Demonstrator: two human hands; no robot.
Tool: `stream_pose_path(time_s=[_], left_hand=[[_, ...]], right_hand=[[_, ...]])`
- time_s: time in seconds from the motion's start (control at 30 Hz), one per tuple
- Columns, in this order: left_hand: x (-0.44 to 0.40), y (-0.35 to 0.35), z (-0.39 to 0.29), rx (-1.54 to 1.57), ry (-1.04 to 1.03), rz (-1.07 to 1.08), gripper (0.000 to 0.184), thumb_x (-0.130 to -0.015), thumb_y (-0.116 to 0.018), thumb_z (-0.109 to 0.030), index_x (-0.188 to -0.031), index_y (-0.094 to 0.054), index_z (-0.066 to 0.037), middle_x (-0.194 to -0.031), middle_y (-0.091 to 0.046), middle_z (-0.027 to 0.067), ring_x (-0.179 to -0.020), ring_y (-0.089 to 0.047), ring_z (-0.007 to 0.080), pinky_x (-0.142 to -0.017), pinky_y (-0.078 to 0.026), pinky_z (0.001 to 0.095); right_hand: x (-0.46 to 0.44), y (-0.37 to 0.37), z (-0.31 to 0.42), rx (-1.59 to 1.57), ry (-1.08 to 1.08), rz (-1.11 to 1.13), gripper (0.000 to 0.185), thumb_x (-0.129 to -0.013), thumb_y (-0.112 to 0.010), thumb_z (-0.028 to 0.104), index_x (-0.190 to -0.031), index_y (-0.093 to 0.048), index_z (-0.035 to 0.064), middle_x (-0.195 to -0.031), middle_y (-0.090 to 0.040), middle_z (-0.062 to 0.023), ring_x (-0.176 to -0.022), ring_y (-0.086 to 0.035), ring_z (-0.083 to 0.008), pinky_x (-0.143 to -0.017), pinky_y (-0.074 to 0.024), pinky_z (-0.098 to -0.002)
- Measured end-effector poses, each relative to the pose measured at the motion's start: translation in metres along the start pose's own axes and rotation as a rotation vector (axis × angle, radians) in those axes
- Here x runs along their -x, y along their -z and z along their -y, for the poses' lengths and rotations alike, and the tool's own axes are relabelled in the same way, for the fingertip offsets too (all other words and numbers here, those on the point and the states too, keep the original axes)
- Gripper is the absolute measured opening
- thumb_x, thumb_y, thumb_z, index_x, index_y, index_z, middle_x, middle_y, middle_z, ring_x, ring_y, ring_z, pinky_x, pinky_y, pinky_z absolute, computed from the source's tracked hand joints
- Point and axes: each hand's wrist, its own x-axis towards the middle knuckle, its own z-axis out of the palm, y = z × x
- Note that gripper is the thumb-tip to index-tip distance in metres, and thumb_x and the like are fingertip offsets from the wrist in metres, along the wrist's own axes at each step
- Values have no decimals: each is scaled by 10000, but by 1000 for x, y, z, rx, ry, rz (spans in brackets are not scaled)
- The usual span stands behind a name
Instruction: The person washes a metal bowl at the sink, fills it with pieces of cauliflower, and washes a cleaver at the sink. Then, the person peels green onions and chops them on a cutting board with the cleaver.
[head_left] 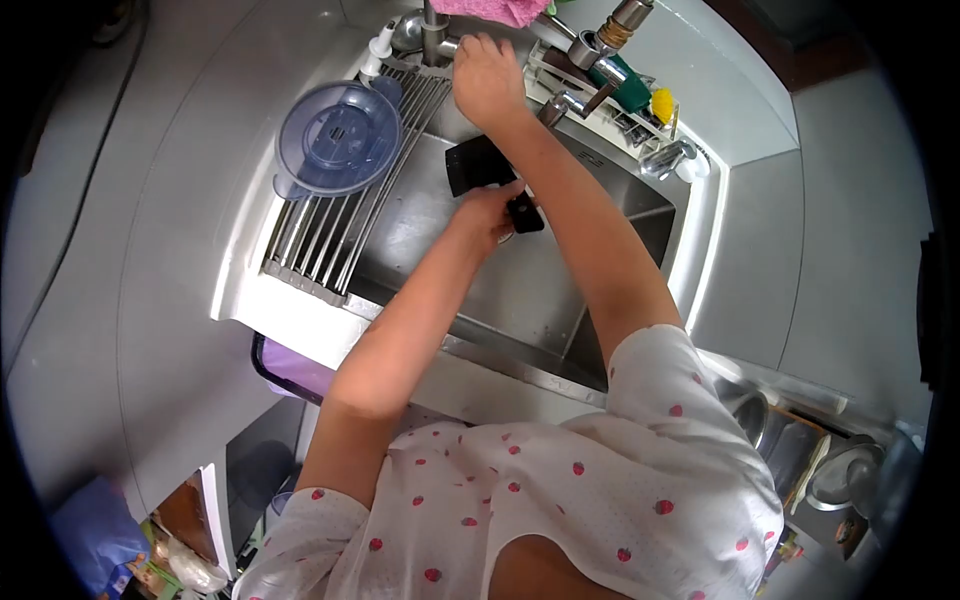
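My left hand (485, 212) is closed around a black object over the sink (410, 225). This object has a wide, flat dark part (474, 166) and a narrower black end (525, 214) with a small hole; its exact kind is not clear. Farther up, my right hand (488, 82) reaches to the back of the sink, fingers bent at the metal faucet (436, 42). The underside of its grip is hidden. My right forearm crosses just beside the black object.
A clear plastic lid-like dish (340, 138) rests on the roll-up drying rack (318, 240) at left. A white pump bottle (378, 50), pink cloth (490, 8), second metal tap (565, 103), green item (630, 92) and yellow brush (662, 105) line the back.
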Motion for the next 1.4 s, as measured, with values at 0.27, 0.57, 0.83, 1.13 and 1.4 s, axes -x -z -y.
stream_pose_path(time_s=[0.27,0.57,0.83,1.13,1.4], left_hand=[[-58,-11,14,160,34,32,153,-852,-624,-222,-900,-579,-83,-802,-615,27,-703,-597,133,-611,-504,295],[-87,-20,9,528,-77,38,156,-848,-579,-161,-984,-585,-84,-964,-612,73,-832,-599,189,-690,-512,372],[-126,6,13,559,-141,46,218,-900,-510,-175,-1037,-547,-10,-1025,-584,117,-918,-597,223,-721,-524,383],[-114,-25,28,883,-268,124,225,-917,-482,-144,-1068,-508,21,-1032,-575,125,-894,-616,235,-754,-532,364],[-13,-30,65,585,152,-22,138,-879,-590,-166,-819,-534,-54,-642,-537,57,-589,-547,178,-558,-474,294]], right_hand=[[31,-5,-11,-295,-110,-147,295,-761,-610,141,-1017,-603,-6,-1100,-584,-97,-1043,-553,-278,-816,-455,-379],[98,24,-32,-1902,-1275,384,218,-904,-515,171,-970,-570,-29,-855,-612,-137,-735,-627,-223,-590,-515,-323],[113,-19,-59,-2617,-994,736,187,-891,-561,132,-964,-554,-39,-819,-596,-114,-658,-589,-180,-537,-503,-228],[107,16,-34,-2133,-1174,415,383,-813,-549,-27,-1177,-455,-99,-1021,-599,-180,-960,-612,-250,-805,-524,-295],[111,-7,-31,-2200,-1207,428,199,-882,-545,118,-979,-522,-55,-877,-587,-131,-752,-576,-196,-645,-482,-291]])
